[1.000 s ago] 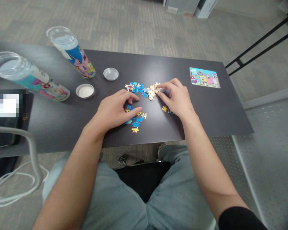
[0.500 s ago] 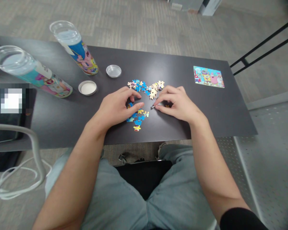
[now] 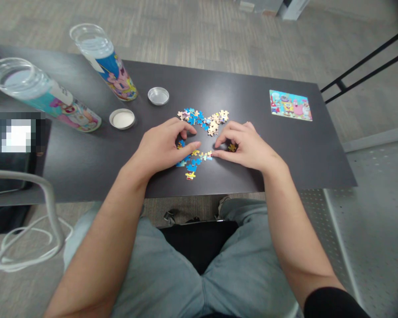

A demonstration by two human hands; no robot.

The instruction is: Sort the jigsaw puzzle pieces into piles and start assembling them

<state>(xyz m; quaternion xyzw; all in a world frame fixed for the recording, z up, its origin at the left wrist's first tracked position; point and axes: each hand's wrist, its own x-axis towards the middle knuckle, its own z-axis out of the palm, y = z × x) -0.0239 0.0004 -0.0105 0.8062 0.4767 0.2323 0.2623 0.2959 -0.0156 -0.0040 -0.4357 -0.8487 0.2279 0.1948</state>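
On the dark table point(image 3: 285, 150), my left hand point(image 3: 161, 146) lies with curled fingers on a small joined group of blue and yellow puzzle pieces point(image 3: 190, 165), its thumb pressing on them. My right hand point(image 3: 247, 148) pinches a small puzzle piece point(image 3: 209, 154) between thumb and forefinger, right at the edge of that group. Another yellow piece point(image 3: 232, 147) shows under the right hand's fingers. A pile of loose pieces point(image 3: 204, 118) lies just beyond both hands.
Two clear tubes with cartoon labels point(image 3: 106, 66) point(image 3: 43, 95) stand at the far left, with a white lid point(image 3: 122, 119) and a clear lid point(image 3: 158, 95) near them. A cartoon picture card point(image 3: 290, 105) lies far right. A chair arm point(image 3: 36, 185) and a white cable point(image 3: 23, 247) are at left.
My right hand has come back from the loose pile with a piece and brought it to the joined group beside my left hand. The left hand has stayed almost still.
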